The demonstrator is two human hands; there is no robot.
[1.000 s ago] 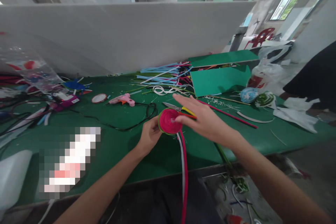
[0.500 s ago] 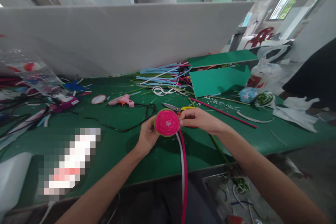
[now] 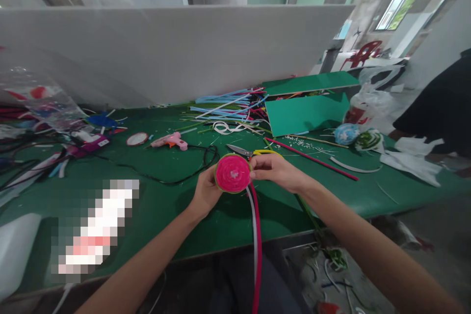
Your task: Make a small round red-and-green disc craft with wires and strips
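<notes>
A round pink coil (image 3: 233, 172), wound in rings with a whitish centre and a green rim, faces me above the table. My left hand (image 3: 206, 189) is closed around its left side; some fingers are hidden behind it. At the right edge of the coil, my right hand (image 3: 270, 169) pinches with thumb and forefinger; what lies between the fingertips is too small to make out. A pink strip (image 3: 258, 245) and a white strip (image 3: 253, 225) hang from below the coil past the table edge. Scissors (image 3: 241, 150) with yellow handles lie just behind the hands.
On the green table (image 3: 154, 211) are a pink glue gun (image 3: 171, 141) with a black cord, a tape roll (image 3: 137, 139) and a heap of coloured strips (image 3: 224, 103). Green boards (image 3: 309, 113), a plastic bag (image 3: 368, 98) and a blue-white ball (image 3: 346, 134) stand right. A person (image 3: 437, 103) is at far right.
The coil and both hands have shifted very slightly left in view, and the right fingertips sit a little closer over the coil's edge. Both hands stay in place on it.
</notes>
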